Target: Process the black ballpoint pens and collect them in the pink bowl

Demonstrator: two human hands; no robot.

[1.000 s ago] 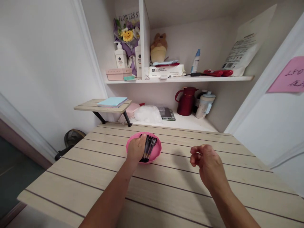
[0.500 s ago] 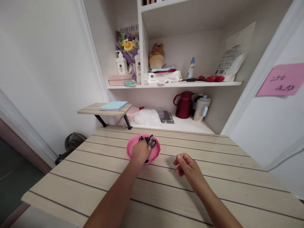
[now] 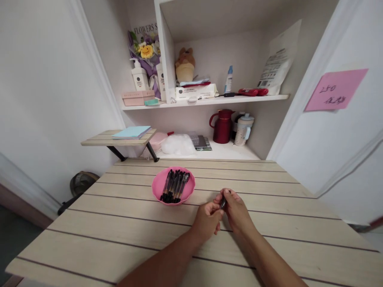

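Both hands meet over the table to the right of a pink bowl (image 3: 155, 187). Between them is a dark pen (image 3: 223, 202), mostly covered by fingers. My left hand (image 3: 207, 218) is closed around its lower end, and my right hand (image 3: 235, 207) pinches the upper end with thumb and fingers. Inside the bowl lies a bundle of several black pens (image 3: 175, 186), side by side with their clips and dark caps showing.
The slatted wooden table (image 3: 119, 235) reaches back to a white shelf unit. A small raised stand (image 3: 98, 139) bears light-blue paper (image 3: 131, 132). Behind it are a white plastic bag (image 3: 178, 144), a red jug (image 3: 222, 126) and a cup (image 3: 243, 129).
My left hand has left the pink bowl and moved right to my right hand, bringing a pen. My right hand has closed on the pen. The view has shifted slightly.
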